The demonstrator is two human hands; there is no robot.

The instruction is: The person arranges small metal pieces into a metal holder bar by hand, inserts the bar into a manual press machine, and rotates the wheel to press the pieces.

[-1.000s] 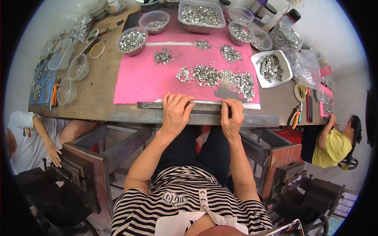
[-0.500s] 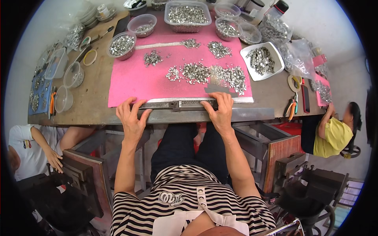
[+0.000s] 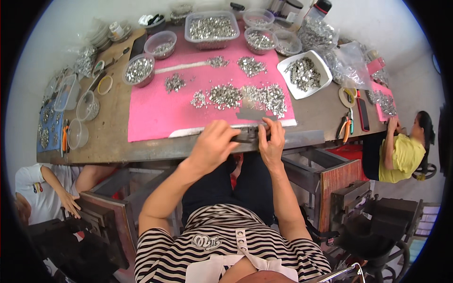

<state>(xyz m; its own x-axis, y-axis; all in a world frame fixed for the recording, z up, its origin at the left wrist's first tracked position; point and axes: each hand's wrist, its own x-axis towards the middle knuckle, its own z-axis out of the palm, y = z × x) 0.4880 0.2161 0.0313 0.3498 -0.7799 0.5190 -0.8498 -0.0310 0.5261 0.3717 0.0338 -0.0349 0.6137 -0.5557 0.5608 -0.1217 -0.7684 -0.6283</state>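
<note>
At the front edge of the table, a dark metal bar (image 3: 246,134) with a block-like fitting is held between my hands. My left hand (image 3: 214,144) is closed round its left part, the back of the hand hiding much of it. Thumb and fingers of my right hand (image 3: 272,141) close on the right end. Just beyond lies a pink ribbed mat (image 3: 155,113) with a flat grey strip (image 3: 252,114) near its front. Piles of small silvery metal pieces (image 3: 226,96) are spread over the mat.
Round clear bowls (image 3: 138,70) and a large clear tub (image 3: 212,29) of metal pieces stand at the back. A white dish (image 3: 325,78) sits right, near orange-handled pliers (image 3: 347,129) and a red-edged phone (image 3: 363,114). Co-workers sit on both sides, one in a yellow top (image 3: 401,158).
My hands have drawn together from the bar's two ends. My left hand moved right and now wraps round the bar, which shows shorter. The view has tilted a little.
</note>
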